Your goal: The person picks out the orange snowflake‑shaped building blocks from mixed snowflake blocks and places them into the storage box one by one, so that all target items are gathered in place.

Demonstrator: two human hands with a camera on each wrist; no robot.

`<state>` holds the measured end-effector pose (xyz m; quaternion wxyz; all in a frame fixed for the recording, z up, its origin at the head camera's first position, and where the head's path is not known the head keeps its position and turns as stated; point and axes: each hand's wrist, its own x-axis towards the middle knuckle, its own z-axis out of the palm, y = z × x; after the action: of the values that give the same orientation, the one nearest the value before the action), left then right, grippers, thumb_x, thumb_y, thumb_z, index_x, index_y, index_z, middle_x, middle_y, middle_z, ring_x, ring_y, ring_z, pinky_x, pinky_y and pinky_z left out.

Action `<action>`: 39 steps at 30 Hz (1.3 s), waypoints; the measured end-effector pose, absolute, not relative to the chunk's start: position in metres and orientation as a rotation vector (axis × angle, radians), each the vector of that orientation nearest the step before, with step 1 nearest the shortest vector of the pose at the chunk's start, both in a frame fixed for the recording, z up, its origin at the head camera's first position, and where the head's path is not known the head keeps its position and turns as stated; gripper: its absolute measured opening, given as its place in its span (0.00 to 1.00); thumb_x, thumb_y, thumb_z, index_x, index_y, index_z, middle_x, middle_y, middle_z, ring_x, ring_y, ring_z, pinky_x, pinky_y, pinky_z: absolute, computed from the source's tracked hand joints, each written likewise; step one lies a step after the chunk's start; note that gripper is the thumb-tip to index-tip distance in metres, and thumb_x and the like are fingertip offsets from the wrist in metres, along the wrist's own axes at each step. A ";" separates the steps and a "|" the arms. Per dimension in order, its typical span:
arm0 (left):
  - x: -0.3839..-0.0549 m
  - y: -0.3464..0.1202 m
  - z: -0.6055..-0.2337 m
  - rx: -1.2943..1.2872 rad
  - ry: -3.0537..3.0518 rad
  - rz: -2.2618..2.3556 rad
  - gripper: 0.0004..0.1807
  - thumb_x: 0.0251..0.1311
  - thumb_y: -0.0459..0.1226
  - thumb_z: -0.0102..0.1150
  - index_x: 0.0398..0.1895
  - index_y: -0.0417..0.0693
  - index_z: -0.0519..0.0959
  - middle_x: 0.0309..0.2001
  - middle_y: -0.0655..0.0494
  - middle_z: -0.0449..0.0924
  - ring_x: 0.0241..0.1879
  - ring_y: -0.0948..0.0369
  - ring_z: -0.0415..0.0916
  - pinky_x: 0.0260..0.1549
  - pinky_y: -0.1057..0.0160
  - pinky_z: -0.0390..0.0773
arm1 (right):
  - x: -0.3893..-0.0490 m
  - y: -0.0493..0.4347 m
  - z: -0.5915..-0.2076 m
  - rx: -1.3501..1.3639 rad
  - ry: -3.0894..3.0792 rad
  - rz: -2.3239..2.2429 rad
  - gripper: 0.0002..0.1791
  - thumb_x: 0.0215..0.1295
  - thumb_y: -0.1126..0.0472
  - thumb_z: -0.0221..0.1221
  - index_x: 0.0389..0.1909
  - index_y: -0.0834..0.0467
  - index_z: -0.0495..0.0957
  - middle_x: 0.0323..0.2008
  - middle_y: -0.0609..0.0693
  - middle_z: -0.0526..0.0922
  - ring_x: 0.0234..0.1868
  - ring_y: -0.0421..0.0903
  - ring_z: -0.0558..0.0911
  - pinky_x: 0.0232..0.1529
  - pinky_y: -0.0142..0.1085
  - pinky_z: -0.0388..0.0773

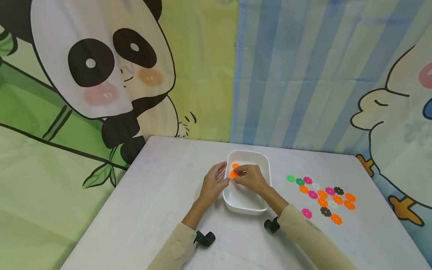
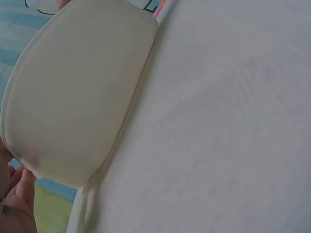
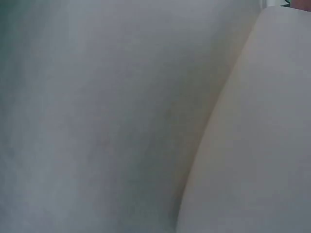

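A white plastic box stands on the table, its outer wall filling much of the left wrist view. My left hand is at its left side, thumb and fingertips touching the rim; in the left wrist view the fingers show beside the wall. My right hand reaches inside the box and pinches an orange flower-shaped piece between thumb and fingers. Another orange flower-shaped piece shows just behind it, near the left wall. In the right wrist view only the box wall and tabletop appear, with the fingers hidden.
Right of the box lie scattered flower-shaped pieces: orange, pink, brown, white and green. The white table ends at the back against a printed curtain. A black wrist camera sits on each forearm.
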<state>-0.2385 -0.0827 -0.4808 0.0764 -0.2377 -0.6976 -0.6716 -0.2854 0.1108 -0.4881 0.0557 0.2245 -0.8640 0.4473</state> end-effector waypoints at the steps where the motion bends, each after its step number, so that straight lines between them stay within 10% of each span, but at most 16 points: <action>1: -0.239 -0.083 -0.480 -0.717 -2.081 -2.011 0.31 0.55 0.16 0.56 0.64 0.20 0.61 0.63 0.23 0.61 0.66 0.35 0.60 0.61 0.44 0.66 | -0.286 0.110 -0.488 0.676 -2.646 1.332 0.15 0.47 0.69 0.70 0.39 0.66 0.86 0.35 0.56 0.87 0.34 0.49 0.86 0.38 0.36 0.86; 26: -0.242 -0.081 -0.488 -0.650 -2.123 -2.002 0.31 0.56 0.17 0.57 0.65 0.23 0.62 0.64 0.27 0.62 0.66 0.39 0.62 0.61 0.45 0.67 | -0.289 0.108 -0.493 0.705 -2.842 0.960 0.15 0.45 0.62 0.76 0.35 0.62 0.88 0.29 0.49 0.87 0.29 0.39 0.80 0.34 0.32 0.81; 39: -0.257 -0.080 -0.514 -0.616 -2.102 -1.980 0.32 0.55 0.20 0.61 0.66 0.34 0.66 0.64 0.38 0.67 0.66 0.54 0.66 0.60 0.64 0.70 | -0.290 0.108 -0.494 0.720 -2.816 0.997 0.15 0.45 0.63 0.76 0.35 0.62 0.87 0.30 0.50 0.87 0.30 0.43 0.81 0.36 0.33 0.83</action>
<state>-0.2572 -0.0803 -0.5136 0.0943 -0.2076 -0.7087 -0.6677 -0.2901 0.1080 -0.4944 0.0346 0.2342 -0.9158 0.3243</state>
